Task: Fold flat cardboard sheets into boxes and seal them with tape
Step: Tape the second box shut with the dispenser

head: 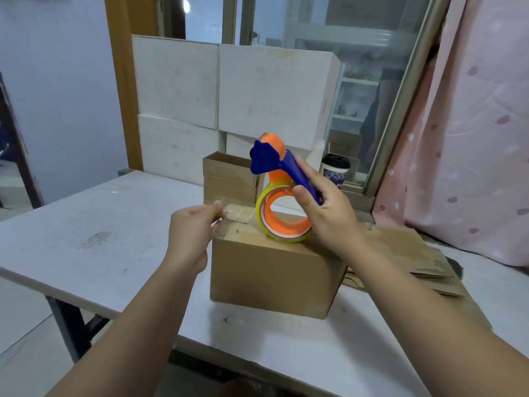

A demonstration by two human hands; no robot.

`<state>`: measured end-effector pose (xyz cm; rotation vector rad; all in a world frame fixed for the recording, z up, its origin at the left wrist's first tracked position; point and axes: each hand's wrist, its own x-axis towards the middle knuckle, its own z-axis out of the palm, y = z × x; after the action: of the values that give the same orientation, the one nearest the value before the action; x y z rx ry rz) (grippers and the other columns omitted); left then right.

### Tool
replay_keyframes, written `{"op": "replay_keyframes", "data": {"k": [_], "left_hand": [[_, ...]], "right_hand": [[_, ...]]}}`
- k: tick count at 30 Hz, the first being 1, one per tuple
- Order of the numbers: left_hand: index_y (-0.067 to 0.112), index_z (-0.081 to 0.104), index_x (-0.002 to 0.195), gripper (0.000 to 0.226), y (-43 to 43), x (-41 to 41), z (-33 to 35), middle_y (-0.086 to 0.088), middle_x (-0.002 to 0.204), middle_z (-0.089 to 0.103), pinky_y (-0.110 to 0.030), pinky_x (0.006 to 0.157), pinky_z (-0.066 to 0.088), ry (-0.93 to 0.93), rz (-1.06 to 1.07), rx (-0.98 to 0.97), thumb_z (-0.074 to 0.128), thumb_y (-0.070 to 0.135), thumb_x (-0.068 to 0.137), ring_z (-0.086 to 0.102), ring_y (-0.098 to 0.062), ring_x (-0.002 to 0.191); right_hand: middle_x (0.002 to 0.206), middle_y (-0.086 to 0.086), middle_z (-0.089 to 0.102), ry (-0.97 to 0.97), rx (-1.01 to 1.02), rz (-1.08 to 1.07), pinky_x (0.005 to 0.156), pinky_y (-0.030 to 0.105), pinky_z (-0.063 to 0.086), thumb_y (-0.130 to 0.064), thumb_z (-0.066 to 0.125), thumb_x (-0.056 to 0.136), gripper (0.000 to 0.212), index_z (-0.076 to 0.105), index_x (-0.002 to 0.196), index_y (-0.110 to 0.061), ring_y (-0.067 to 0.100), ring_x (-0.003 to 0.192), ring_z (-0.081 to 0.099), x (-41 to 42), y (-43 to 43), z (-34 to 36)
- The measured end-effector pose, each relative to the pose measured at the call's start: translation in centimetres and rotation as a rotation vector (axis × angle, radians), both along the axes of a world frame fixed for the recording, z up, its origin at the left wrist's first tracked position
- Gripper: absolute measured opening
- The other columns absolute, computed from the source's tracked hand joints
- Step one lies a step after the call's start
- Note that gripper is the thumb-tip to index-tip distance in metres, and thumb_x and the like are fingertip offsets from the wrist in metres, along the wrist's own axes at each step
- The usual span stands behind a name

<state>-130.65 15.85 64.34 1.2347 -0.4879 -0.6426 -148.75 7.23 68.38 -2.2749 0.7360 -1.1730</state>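
Our right hand grips the blue handle of the tape dispenser. The dispenser stands upright with its roll on top of the closed cardboard box, its long axis rising and its cutter head pointing left. Our left hand pinches the clear tape strip, stretched leftward from the roll. The box sits on a white table, with flat cardboard sheets to its right. Stacked white boxes stand behind it, and a pink curtain hangs at right.
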Motion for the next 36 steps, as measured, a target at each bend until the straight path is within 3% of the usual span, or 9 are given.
{"op": "replay_keyframes", "data": {"k": [3, 5, 9, 13, 20, 28, 31, 34, 36], "left_hand": [[0.003, 0.069, 0.068, 0.029, 0.0, 0.0, 0.0, -0.021, 0.079, 0.067, -0.041, 0.082, 0.054, -0.170, 0.062, 0.042, 0.069, 0.028, 0.084, 0.062, -0.023, 0.074], [0.005, 0.068, 0.066, 0.029, -0.1, 0.3, -0.2, -0.012, 0.071, 0.068, -0.041, 0.078, 0.054, -0.179, 0.067, 0.061, 0.068, 0.026, 0.086, 0.063, -0.017, 0.068], [0.006, 0.066, 0.071, 0.024, -0.4, 0.7, -0.3, -0.001, 0.066, 0.065, -0.018, 0.056, 0.050, -0.161, 0.054, 0.076, 0.062, 0.019, 0.090, 0.061, -0.002, 0.051], [0.000, 0.065, 0.076, 0.023, -0.7, 0.8, -0.5, -0.007, 0.071, 0.064, -0.012, 0.048, 0.048, -0.091, 0.052, 0.069, 0.060, 0.017, 0.092, 0.060, -0.010, 0.058], [0.000, 0.060, 0.065, 0.032, -1.0, 1.5, -1.5, -0.007, 0.059, 0.056, -0.031, 0.064, 0.045, -0.203, 0.032, 0.179, 0.057, 0.018, 0.092, 0.049, -0.017, 0.052], [0.006, 0.052, 0.070, 0.025, -0.8, 0.7, -1.5, -0.009, 0.066, 0.047, -0.027, 0.060, 0.036, -0.158, -0.026, 0.233, 0.052, 0.017, 0.093, 0.040, -0.019, 0.060], [0.008, 0.051, 0.069, 0.023, -0.4, -0.1, -1.5, -0.004, 0.065, 0.049, -0.026, 0.055, 0.030, -0.005, -0.072, 0.278, 0.052, 0.017, 0.090, 0.039, -0.015, 0.061], [0.012, 0.069, 0.081, 0.023, 0.1, -0.8, -1.4, -0.005, 0.076, 0.069, -0.029, 0.060, 0.049, 0.282, -0.265, 0.251, 0.057, 0.030, 0.090, 0.063, -0.021, 0.071], [0.012, 0.070, 0.085, 0.027, 0.1, -0.8, -1.7, -0.006, 0.076, 0.071, -0.031, 0.062, 0.052, 0.308, -0.280, 0.260, 0.056, 0.033, 0.092, 0.067, -0.023, 0.072]], "right_hand": [[0.114, -0.006, 0.059, 0.046, -0.016, 0.010, 0.085, 0.023, 0.040, -0.060, 0.045, 0.087, 0.047, 0.030, 0.131, -0.057, 0.012, 0.101, 0.052, 0.4, 0.0, 0.3], [0.114, 0.001, 0.057, 0.076, -0.021, 0.026, 0.084, 0.022, 0.040, -0.063, 0.045, 0.086, 0.048, 0.031, 0.132, -0.056, 0.011, 0.098, 0.052, 0.6, 0.2, 0.6], [0.106, 0.000, 0.056, 0.103, -0.053, 0.008, 0.074, 0.015, 0.034, -0.062, 0.042, 0.082, 0.058, 0.035, 0.138, -0.050, 0.004, 0.086, 0.048, 0.8, 0.0, 0.9], [0.101, -0.002, 0.054, 0.158, -0.086, -0.023, 0.073, 0.005, 0.031, -0.055, 0.047, 0.089, 0.053, 0.036, 0.140, -0.047, -0.004, 0.085, 0.045, 1.1, -0.2, 1.0], [0.110, 0.003, 0.056, 0.205, -0.087, -0.004, 0.073, -0.001, 0.028, -0.067, 0.038, 0.077, 0.068, 0.037, 0.141, -0.045, -0.001, 0.091, 0.046, 1.7, 0.0, 1.7], [0.111, 0.003, 0.056, 0.199, -0.056, -0.001, 0.073, 0.007, 0.031, -0.068, 0.037, 0.076, 0.066, 0.035, 0.139, -0.050, 0.002, 0.092, 0.047, 1.6, -0.1, 1.4], [0.110, 0.002, 0.055, 0.169, -0.037, 0.002, 0.073, 0.005, 0.030, -0.067, 0.038, 0.077, 0.063, 0.035, 0.138, -0.052, -0.001, 0.091, 0.046, 1.6, -0.1, 1.0], [0.109, 0.001, 0.055, 0.139, -0.029, -0.003, 0.076, 0.009, 0.032, -0.067, 0.040, 0.079, 0.061, 0.036, 0.138, -0.051, -0.001, 0.092, 0.047, 1.6, -0.2, 0.7], [0.110, 0.002, 0.056, 0.126, -0.022, -0.005, 0.078, 0.013, 0.035, -0.066, 0.040, 0.080, 0.061, 0.038, 0.138, -0.049, 0.002, 0.093, 0.048, 1.7, -0.2, 0.7]]}}
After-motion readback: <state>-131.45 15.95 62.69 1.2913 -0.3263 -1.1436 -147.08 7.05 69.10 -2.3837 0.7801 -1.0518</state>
